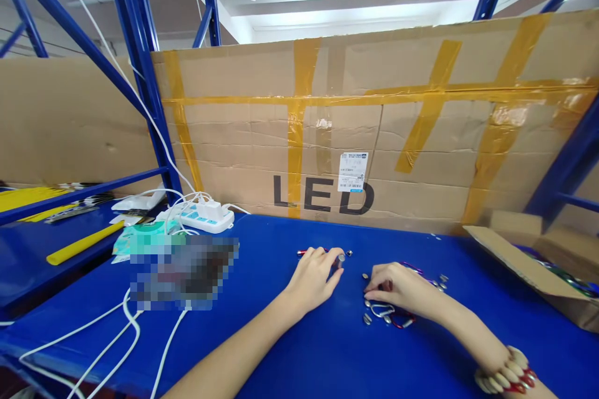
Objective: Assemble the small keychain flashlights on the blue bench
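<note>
My left hand (314, 277) is closed, with a small round silver metal piece (341, 259) between thumb and forefinger. Behind its fingers lies a thin red metal item (302, 253), partly covered, and a tiny silver piece (349, 254) sits just to the right. My right hand (395, 283) is pinched low over a group of small parts; what its fingertips grip, if anything, is hidden. Around it lie a silver carabiner (382, 310), a red carabiner (403, 323), a purple carabiner (412, 268) partly behind the hand, and several small silver pieces (367, 319).
A cardboard box (528, 262) holding colourful items stands at the right. At the left are a white power strip (208, 217), loose white cables (133, 318) and a blurred-out object (187, 274) on the blue table (299, 361). A tall taped cardboard sheet (243, 156) closes off the back.
</note>
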The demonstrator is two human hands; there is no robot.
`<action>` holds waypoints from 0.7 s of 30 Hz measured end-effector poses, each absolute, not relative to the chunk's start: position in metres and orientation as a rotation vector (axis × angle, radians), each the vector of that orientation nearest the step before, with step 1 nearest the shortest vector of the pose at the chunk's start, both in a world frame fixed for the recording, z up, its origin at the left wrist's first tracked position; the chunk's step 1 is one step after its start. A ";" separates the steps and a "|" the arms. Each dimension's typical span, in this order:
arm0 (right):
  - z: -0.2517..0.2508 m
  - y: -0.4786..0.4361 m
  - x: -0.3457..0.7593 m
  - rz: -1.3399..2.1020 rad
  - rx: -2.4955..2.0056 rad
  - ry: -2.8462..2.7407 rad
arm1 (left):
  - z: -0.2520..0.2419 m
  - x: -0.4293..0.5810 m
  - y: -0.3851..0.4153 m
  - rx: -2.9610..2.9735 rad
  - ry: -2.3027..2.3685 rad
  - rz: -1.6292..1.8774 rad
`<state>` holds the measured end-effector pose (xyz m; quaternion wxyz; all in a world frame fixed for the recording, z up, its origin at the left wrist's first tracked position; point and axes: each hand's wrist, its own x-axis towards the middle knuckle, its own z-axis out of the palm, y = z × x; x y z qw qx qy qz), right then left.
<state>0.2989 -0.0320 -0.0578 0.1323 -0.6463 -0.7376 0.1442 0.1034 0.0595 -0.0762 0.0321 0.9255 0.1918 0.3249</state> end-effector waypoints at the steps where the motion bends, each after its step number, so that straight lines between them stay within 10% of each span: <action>1: -0.058 -0.032 0.299 0.421 -1.875 -2.138 | -0.076 0.103 0.059 2.864 0.581 1.000; 21: -0.059 -0.033 0.297 0.237 -1.933 -2.197 | -0.084 0.104 0.071 2.936 0.477 0.888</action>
